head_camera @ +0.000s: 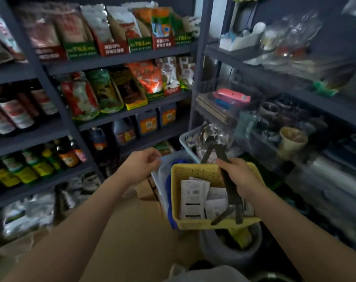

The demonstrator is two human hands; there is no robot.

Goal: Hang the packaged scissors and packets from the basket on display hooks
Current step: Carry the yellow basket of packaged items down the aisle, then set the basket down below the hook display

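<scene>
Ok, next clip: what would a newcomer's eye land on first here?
Probably the yellow perforated plastic basket at lower centre, carried by its dark handles in the right hand, with white printed packets lying inside. Just left of it, the left hand pinches the edge of a clear plastic package with blue showing through it. Behind, dark shelves crowded with colourful food bags fill the upper left.

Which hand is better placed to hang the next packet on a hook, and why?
Probably the left hand: it already pinches a clear packet beside the yellow basket, while the right hand grips the basket's dark handles.
</scene>
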